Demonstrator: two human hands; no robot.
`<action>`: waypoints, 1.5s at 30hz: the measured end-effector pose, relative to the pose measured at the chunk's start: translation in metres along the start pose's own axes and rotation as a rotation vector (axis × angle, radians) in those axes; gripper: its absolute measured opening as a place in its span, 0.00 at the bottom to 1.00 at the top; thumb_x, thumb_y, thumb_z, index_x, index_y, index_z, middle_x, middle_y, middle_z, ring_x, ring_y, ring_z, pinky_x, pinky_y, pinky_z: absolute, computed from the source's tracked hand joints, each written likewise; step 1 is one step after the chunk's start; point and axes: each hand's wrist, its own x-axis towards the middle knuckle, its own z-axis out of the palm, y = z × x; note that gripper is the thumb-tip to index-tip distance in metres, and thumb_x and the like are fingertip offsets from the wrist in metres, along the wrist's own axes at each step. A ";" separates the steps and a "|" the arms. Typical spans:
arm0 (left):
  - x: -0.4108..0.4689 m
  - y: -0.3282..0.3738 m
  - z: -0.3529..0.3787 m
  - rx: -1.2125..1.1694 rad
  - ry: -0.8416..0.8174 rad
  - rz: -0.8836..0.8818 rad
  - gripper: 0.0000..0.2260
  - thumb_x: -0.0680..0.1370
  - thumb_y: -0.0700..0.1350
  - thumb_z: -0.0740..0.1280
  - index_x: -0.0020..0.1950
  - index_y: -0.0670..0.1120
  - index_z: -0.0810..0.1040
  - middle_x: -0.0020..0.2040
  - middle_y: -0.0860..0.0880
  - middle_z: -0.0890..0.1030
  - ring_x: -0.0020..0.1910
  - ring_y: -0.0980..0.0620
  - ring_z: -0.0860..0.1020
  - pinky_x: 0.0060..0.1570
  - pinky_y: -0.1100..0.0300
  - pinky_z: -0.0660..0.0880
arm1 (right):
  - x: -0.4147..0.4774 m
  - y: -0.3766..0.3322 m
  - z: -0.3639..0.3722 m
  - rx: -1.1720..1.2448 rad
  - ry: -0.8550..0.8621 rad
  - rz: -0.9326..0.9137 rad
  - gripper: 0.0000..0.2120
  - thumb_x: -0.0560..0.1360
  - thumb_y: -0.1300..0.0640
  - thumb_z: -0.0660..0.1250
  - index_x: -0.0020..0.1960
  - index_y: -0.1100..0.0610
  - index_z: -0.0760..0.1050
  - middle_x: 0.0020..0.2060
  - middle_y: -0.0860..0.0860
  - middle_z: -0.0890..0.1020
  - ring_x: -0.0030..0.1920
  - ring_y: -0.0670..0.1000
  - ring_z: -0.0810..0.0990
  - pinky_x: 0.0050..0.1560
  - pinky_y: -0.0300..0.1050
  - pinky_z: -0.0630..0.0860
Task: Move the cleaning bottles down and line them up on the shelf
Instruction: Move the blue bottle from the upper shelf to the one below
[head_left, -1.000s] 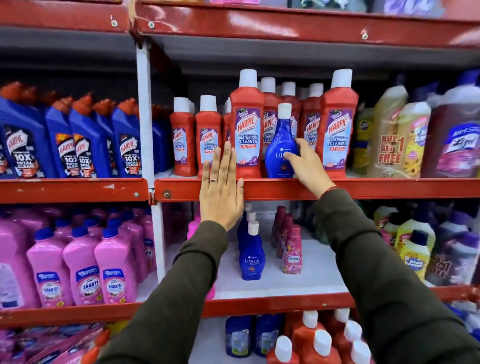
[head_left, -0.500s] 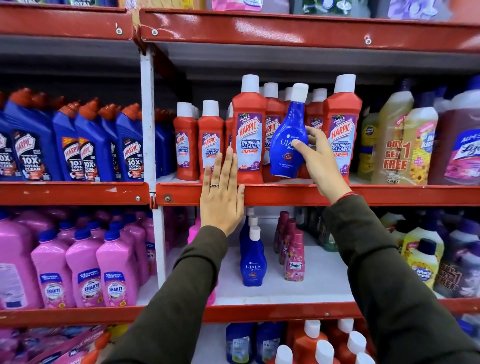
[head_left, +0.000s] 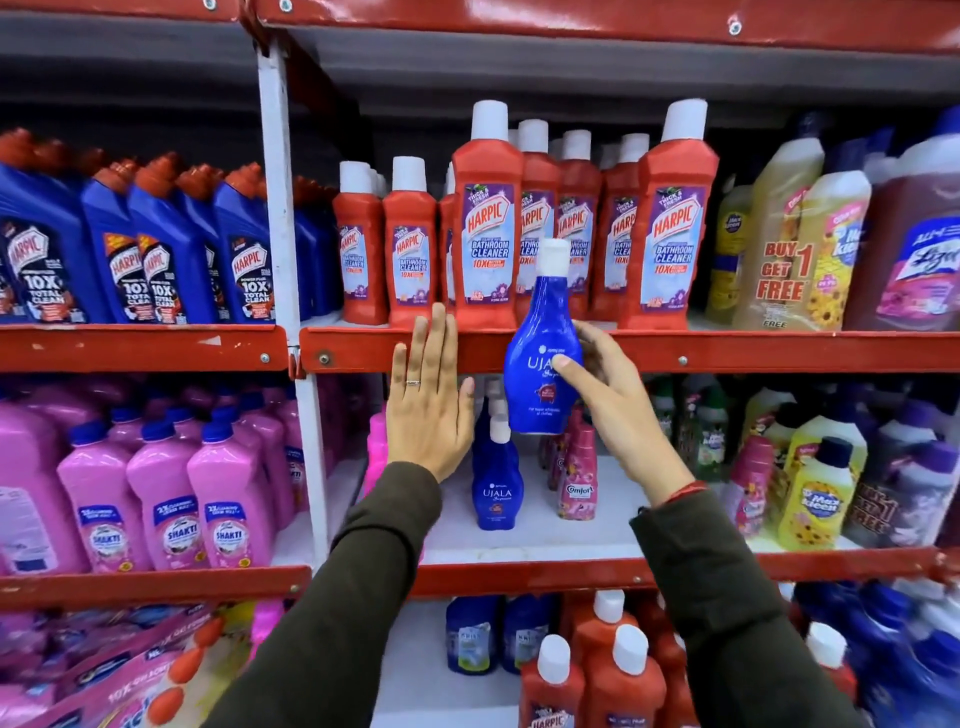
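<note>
My right hand (head_left: 615, 410) grips a blue Ujala bottle (head_left: 540, 364) with a white cap, upright in the air in front of the red shelf edge (head_left: 727, 351). Below it, on the white middle shelf (head_left: 597, 525), a row of the same blue Ujala bottles (head_left: 496, 478) runs from front to back. My left hand (head_left: 431, 400) is flat and open, fingers resting against the red shelf edge, just left of that row. It holds nothing.
Red Harpic bathroom cleaner bottles (head_left: 485, 228) fill the upper shelf behind the held bottle. Small pink Comfort bottles (head_left: 576, 478) stand right of the Ujala row. Pink Shakti bottles (head_left: 161, 504) sit at left, yellow bottles (head_left: 815, 493) at right, blue Harpic bottles (head_left: 156, 249) at upper left.
My right hand lifted the blue Ujala bottle off the upper shelf, out past the red Harpic bottles, and brought it down in front of the shelf edge. My left hand stayed put.
</note>
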 end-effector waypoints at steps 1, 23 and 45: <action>-0.011 0.000 0.002 -0.007 -0.002 0.000 0.30 0.84 0.47 0.52 0.84 0.40 0.46 0.86 0.48 0.41 0.84 0.51 0.40 0.82 0.52 0.36 | -0.007 0.009 0.001 -0.008 -0.003 0.009 0.21 0.79 0.55 0.68 0.71 0.53 0.72 0.67 0.50 0.79 0.68 0.51 0.78 0.70 0.54 0.74; -0.194 0.015 0.059 -0.072 -0.456 -0.109 0.33 0.82 0.48 0.53 0.84 0.39 0.45 0.84 0.41 0.54 0.82 0.44 0.55 0.81 0.51 0.48 | -0.077 0.172 0.041 -0.086 -0.061 0.252 0.19 0.79 0.63 0.68 0.69 0.54 0.72 0.67 0.56 0.76 0.68 0.54 0.76 0.56 0.27 0.76; -0.197 0.013 0.061 -0.031 -0.509 -0.123 0.30 0.83 0.48 0.52 0.83 0.38 0.50 0.83 0.39 0.56 0.82 0.43 0.57 0.81 0.52 0.45 | -0.084 0.194 0.046 -0.076 -0.083 0.329 0.23 0.80 0.61 0.66 0.74 0.54 0.68 0.71 0.53 0.73 0.69 0.48 0.74 0.57 0.30 0.78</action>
